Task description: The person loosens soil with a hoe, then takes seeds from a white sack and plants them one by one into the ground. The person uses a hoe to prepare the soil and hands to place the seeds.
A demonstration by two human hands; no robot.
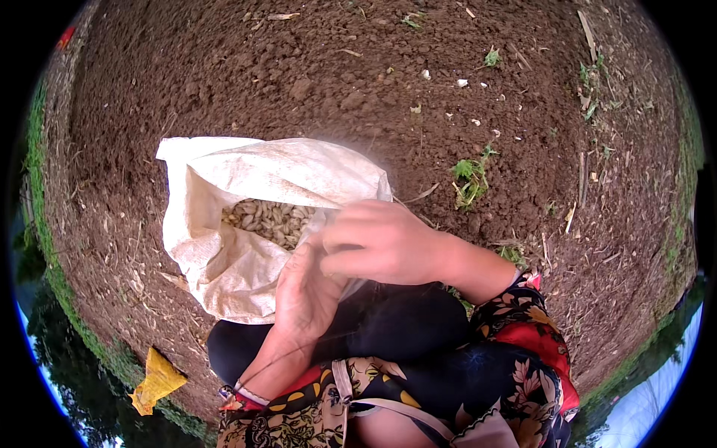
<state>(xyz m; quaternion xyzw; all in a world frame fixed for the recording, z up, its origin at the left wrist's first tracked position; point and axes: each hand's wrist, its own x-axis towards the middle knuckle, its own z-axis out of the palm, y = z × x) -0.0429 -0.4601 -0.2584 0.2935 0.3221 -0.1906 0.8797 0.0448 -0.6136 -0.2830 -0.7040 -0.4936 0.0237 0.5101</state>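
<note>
A white woven sack (241,280) lies open on the soil in front of me. Inside it is a heap of pale brown, elongated seeds or unshelled nuts (269,221); their exact kind cannot be told. My left hand (308,297) is palm up at the sack's near right edge, its fingers partly hidden. Over it, slightly blurred, is my right hand (381,241) with bent fingers close to the left palm. Whether either hand holds something small, or grips the sack's edge, cannot be seen.
Loose brown soil (291,95) surrounds the sack. Small white pieces (461,83) and a wilted green plant (471,182) lie on the soil to the right. A crumpled yellow piece of material (157,381) is at the lower left. My knees in dark trousers (403,319) are just below my hands.
</note>
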